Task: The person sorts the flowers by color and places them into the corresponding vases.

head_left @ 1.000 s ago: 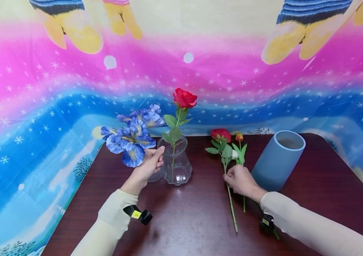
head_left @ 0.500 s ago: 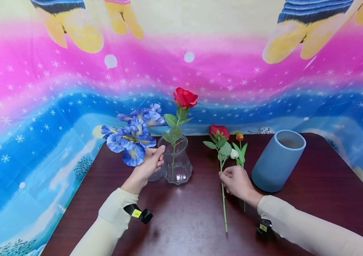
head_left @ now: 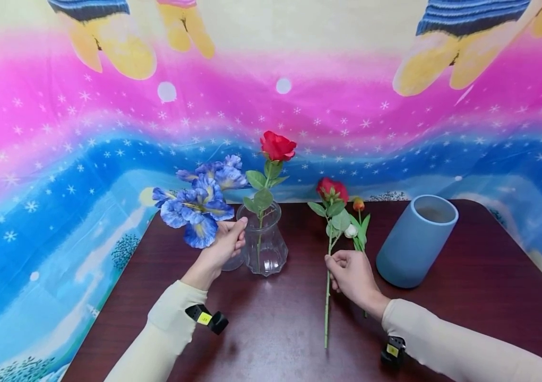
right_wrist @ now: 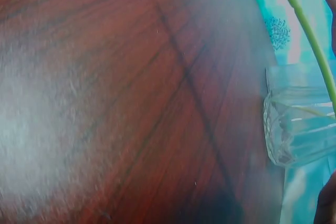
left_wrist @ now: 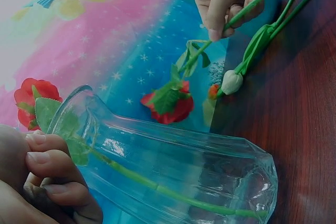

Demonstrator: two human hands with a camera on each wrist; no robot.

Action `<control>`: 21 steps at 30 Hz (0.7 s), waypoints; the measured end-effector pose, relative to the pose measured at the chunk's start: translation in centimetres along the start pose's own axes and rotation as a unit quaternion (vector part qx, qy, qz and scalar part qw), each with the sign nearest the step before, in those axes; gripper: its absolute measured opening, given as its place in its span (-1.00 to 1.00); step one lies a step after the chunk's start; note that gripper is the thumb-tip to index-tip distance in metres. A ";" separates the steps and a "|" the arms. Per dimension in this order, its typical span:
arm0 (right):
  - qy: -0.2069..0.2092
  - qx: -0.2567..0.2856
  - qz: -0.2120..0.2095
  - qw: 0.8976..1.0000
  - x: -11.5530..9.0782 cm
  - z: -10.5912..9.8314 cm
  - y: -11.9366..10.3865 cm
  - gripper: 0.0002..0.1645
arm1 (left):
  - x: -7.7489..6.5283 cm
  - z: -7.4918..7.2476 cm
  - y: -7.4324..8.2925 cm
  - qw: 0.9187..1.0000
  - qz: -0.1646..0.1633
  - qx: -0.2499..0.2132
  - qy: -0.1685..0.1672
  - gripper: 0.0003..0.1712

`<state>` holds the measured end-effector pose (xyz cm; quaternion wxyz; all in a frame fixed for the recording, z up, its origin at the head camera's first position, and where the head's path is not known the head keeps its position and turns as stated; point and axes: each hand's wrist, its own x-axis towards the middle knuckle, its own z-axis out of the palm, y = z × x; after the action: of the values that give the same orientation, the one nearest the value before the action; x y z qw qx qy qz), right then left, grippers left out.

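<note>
My right hand (head_left: 354, 276) pinches the green stem of a red rose (head_left: 332, 189), with the bloom pointing away and the stem's end toward me. In the left wrist view, this rose (left_wrist: 170, 103) hangs bloom-down from the fingers. My left hand (head_left: 225, 244) has curled fingers beside the rim of a clear glass vase (head_left: 266, 254); I cannot tell what lies inside its grasp. One red rose (head_left: 277, 146) stands upright in that vase. Blue irises (head_left: 199, 204) spread just left of my left hand, and a second glass base (head_left: 232, 262) shows partly behind it.
Beyond my right hand lie a white tulip (head_left: 351, 231) and an orange-red tulip (head_left: 358, 204) with green leaves. A blue-grey vase (head_left: 414, 244) stands to their right. Behind the dark wooden table (head_left: 271, 334) hangs a colourful printed cloth (head_left: 337, 95).
My right hand has shifted slightly left with the rose; its bloom rises a little and its stem end swings left. My left hand and the glass vase have stayed put.
</note>
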<state>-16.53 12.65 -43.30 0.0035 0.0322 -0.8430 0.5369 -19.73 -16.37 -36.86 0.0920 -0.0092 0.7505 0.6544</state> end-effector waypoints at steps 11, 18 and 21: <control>0.044 0.102 -0.003 0.994 -0.4 0.9 -0.8 -0.68 | 0.0 0.0 0.1 1.000 -0.004 -0.002 -0.002 -0.44; 0.064 0.139 -0.026 0.988 -0.5 1.3 -0.9 -0.73 | -0.1 0.0 0.1 1.000 -0.003 -0.001 -0.004 -0.44; 0.073 0.149 -0.047 0.985 -0.6 1.4 -1.0 -0.72 | 0.0 0.0 0.1 1.000 -0.004 -0.001 -0.004 -0.44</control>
<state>-15.82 11.00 -43.02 0.0856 0.0329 -0.7485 0.6568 -19.72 -16.40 -36.77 0.0979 -0.0096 0.7493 0.6549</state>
